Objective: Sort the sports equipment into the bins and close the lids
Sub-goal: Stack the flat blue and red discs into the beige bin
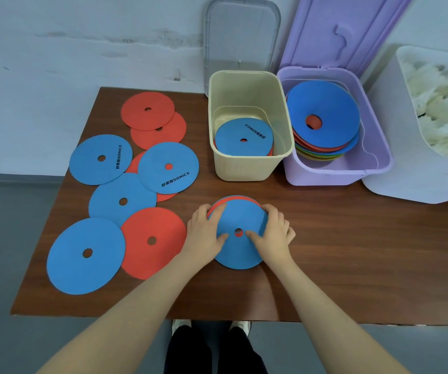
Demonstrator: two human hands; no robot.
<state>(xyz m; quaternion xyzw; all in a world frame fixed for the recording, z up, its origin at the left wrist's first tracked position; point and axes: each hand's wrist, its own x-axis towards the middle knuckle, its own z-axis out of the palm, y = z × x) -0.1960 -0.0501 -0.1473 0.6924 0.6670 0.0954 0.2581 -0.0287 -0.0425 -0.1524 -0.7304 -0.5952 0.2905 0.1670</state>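
Observation:
A small stack of flat discs [240,247], blue on top with a red rim showing beneath, lies on the brown table [339,252] in front of me. My left hand [205,233] grips its left edge and my right hand [272,232] grips its right edge, thumbs near the centre hole. Several loose blue and red discs [125,190] lie spread over the table's left half. The cream bin [249,122] holds a blue disc over red ones. Beside it, the purple bin [336,125] holds a taller mixed pile topped by a blue disc.
A clear grey lid [241,41] leans on the wall behind the cream bin. The purple bin's hinged lid [344,31] stands open. A white tub [420,125] of pale fluffy items sits at the far right. My shoes [209,326] show below the table's front edge.

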